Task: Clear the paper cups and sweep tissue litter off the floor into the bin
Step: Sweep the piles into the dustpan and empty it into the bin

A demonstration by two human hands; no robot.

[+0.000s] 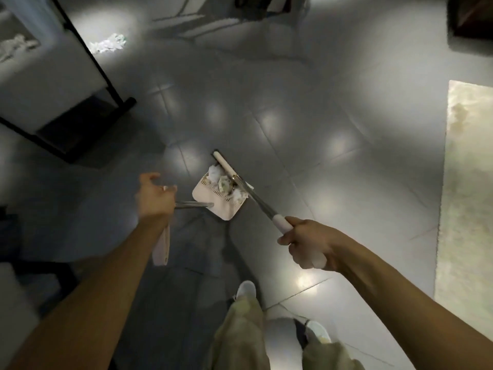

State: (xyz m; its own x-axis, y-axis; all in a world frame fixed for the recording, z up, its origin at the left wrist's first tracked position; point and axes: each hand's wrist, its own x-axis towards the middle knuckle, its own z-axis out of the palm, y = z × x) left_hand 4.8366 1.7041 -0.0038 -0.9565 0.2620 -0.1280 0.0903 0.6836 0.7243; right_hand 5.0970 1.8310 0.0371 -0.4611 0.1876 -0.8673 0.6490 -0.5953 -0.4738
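A pale pink dustpan [213, 200] sits on the grey tiled floor, with crumpled white tissue [216, 174] heaped at its mouth. My left hand [154, 197] grips the dustpan's long metal handle [192, 204]. My right hand [304, 243] grips the white grip of a broom [256, 200], whose flat white head [222, 162] lies against the tissue at the pan's far edge. More tissue litter [108, 44] lies on the floor at the upper left, beyond a black frame. No paper cups or bin are visible.
A black metal frame with a white panel [101, 73] stands at the left. A pale shaggy rug [469, 182] covers the right side. Chair legs [213, 25] and a dark object are at the far top. My legs and white shoes [246, 288] are below.
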